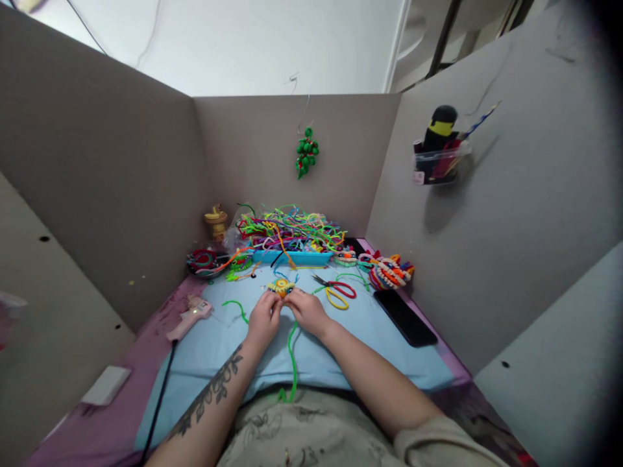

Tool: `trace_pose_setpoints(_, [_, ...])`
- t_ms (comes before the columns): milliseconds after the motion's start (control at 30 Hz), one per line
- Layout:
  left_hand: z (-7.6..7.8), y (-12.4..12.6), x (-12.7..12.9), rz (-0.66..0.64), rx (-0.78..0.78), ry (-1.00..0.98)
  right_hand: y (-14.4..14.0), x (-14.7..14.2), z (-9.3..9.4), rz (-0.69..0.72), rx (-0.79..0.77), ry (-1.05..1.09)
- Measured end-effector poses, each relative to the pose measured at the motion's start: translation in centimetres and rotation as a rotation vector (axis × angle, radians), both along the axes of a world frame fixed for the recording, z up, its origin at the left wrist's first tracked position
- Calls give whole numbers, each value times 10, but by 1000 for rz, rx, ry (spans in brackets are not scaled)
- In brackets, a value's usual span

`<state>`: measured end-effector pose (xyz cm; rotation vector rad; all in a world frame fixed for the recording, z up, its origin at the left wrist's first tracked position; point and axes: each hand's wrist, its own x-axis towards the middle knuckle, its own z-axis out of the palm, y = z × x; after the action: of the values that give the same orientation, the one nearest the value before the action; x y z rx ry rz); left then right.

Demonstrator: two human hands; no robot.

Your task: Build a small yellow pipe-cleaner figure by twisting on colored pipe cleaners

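Both hands meet at the middle of the light-blue cloth mat (389, 363). Left hand (263, 319) and right hand (307, 311) sit close together, fingertips pinched on a small yellow-and-orange fuzzy pipe-cleaner piece (281, 286) at the far edge of the fingers. A long bright-green pipe cleaner (292, 357) trails from under the hands toward the body.

Handling judgement: the piece looks very light, soft on the surface, with a bendable wire core; likely deforms under a hard squeeze. Best held by its outer rim with fingertips, not by the centre.

Nearby: red-and-yellow-handled scissors (335, 289) just right of the hands; pink glue gun (189, 316) to the left; black phone (405, 318) well right.
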<state>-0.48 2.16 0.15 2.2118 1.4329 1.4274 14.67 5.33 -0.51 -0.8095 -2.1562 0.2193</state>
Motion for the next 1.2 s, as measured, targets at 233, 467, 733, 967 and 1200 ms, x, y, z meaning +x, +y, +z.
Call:
trace_pose_setpoints(233, [-5, 0, 3, 76, -32, 97, -2, -6, -2, -20, -18, -17])
trace_pose_setpoints(467, [0, 0, 1, -33, 24, -2, -2, -4, -1, 22, -72, 128])
trace_pose_setpoints(733, [0, -1, -1, -19, 7, -13, -5, -5, 3, 51, -129, 221])
trace_pose_setpoints(967, [-1, -1, -2, 26, -7, 20, -9, -7, 3, 52, -99, 190])
trace_pose_setpoints(1200, [-5, 0, 0, 31, -32, 94, -5, -7, 1, 20, -52, 101])
